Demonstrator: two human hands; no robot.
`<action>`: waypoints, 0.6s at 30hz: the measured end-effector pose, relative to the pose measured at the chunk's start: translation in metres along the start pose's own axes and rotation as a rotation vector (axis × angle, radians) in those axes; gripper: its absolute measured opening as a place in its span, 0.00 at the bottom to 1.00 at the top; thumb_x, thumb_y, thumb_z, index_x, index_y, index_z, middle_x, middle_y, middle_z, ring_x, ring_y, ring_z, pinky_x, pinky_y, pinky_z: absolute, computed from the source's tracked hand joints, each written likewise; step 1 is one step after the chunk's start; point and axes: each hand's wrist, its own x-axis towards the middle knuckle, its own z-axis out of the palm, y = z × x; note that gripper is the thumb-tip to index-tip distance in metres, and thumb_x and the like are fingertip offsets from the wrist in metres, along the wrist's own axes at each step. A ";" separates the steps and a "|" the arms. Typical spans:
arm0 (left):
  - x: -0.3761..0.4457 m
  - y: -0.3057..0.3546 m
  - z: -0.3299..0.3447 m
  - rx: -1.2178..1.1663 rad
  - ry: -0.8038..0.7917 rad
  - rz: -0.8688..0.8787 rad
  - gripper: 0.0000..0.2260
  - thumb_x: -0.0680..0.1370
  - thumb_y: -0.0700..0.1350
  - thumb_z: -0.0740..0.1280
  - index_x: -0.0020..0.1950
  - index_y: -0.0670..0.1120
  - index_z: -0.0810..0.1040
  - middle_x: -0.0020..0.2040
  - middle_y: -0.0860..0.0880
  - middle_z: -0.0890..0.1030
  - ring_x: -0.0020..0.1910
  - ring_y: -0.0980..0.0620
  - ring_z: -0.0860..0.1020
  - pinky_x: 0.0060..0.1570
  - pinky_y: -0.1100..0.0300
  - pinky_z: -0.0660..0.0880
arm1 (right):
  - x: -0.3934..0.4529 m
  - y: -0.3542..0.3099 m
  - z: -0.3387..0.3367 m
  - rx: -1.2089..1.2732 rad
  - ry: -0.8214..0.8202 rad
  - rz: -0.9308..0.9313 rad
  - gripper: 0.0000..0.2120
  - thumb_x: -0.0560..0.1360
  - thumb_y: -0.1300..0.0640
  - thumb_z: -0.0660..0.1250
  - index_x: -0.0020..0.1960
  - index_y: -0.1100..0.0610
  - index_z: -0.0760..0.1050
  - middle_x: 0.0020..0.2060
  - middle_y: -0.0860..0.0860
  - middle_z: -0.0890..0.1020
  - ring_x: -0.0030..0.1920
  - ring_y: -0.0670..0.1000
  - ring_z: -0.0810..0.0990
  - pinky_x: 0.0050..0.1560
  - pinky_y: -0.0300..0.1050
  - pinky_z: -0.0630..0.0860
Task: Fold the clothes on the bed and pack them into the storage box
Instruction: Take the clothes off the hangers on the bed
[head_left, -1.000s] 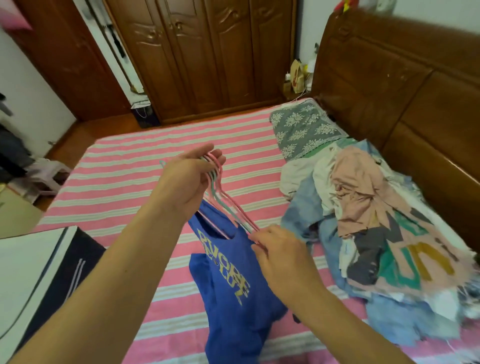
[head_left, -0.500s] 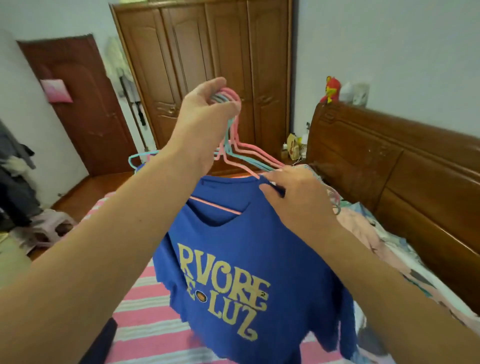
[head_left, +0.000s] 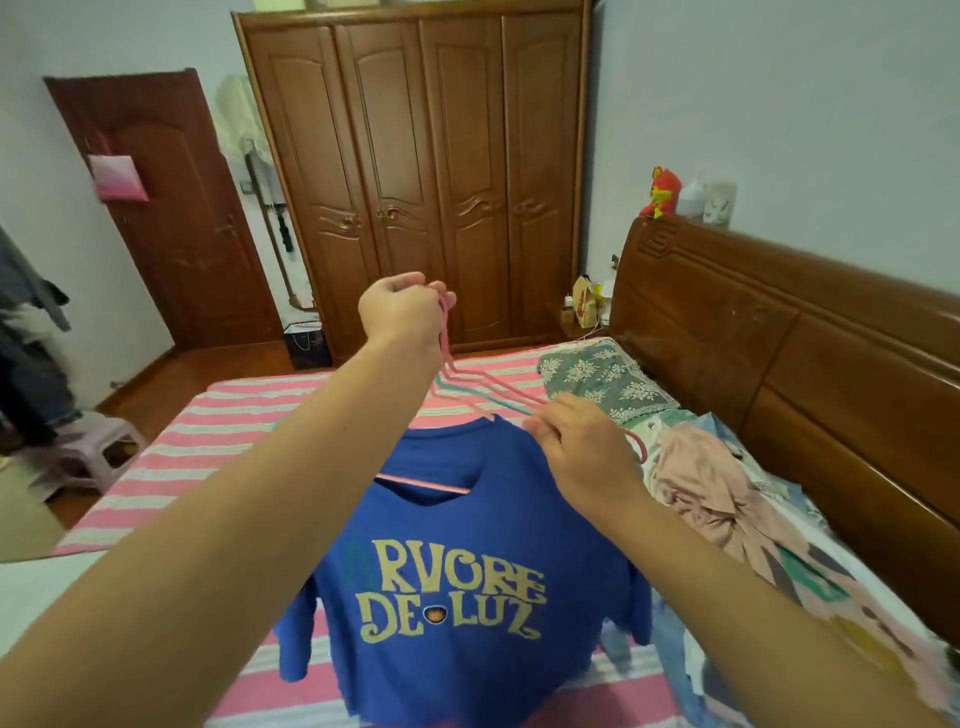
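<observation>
A blue T-shirt (head_left: 457, 597) with yellow lettering hangs in the air over the bed on a pink hanger. My left hand (head_left: 400, 317) grips the hooks of a bunch of pink and teal hangers (head_left: 483, 392) held up above the shirt. My right hand (head_left: 576, 447) pinches the hangers' right arms at the shirt's shoulder. A heap of mixed clothes (head_left: 727, 499) lies on the right side of the bed, by the headboard. A white and dark box corner (head_left: 31, 592) shows at the lower left.
The bed has a pink and white striped sheet (head_left: 218, 431) and a wooden headboard (head_left: 810, 374) on the right. A grey patterned pillow (head_left: 602, 382) lies at its far corner. A wardrobe (head_left: 426, 171), a door (head_left: 171, 208) and a small stool (head_left: 88, 457) stand beyond.
Both hands lifted the hangers and the blue shirt up from the sheet, so the shirt now hangs full length. My view tilted upward toward the wardrobe.
</observation>
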 end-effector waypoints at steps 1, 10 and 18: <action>0.000 -0.003 -0.002 0.011 0.014 0.001 0.12 0.79 0.30 0.63 0.56 0.44 0.76 0.51 0.42 0.82 0.48 0.49 0.85 0.53 0.55 0.83 | -0.001 -0.004 0.003 0.018 -0.031 -0.002 0.10 0.80 0.50 0.66 0.50 0.55 0.81 0.41 0.47 0.77 0.45 0.50 0.73 0.45 0.46 0.69; -0.009 0.008 -0.007 -0.012 0.036 0.044 0.12 0.81 0.32 0.64 0.60 0.45 0.77 0.51 0.46 0.82 0.50 0.51 0.84 0.52 0.60 0.82 | 0.012 -0.024 0.016 0.006 0.039 -0.077 0.08 0.80 0.58 0.67 0.54 0.59 0.84 0.40 0.50 0.80 0.44 0.51 0.73 0.41 0.50 0.74; 0.018 0.002 -0.050 -0.018 0.174 0.011 0.10 0.81 0.31 0.64 0.58 0.43 0.78 0.47 0.46 0.81 0.45 0.52 0.85 0.48 0.61 0.83 | -0.014 0.012 0.003 -0.168 0.250 0.030 0.06 0.77 0.66 0.69 0.41 0.59 0.79 0.35 0.53 0.77 0.37 0.56 0.74 0.36 0.48 0.69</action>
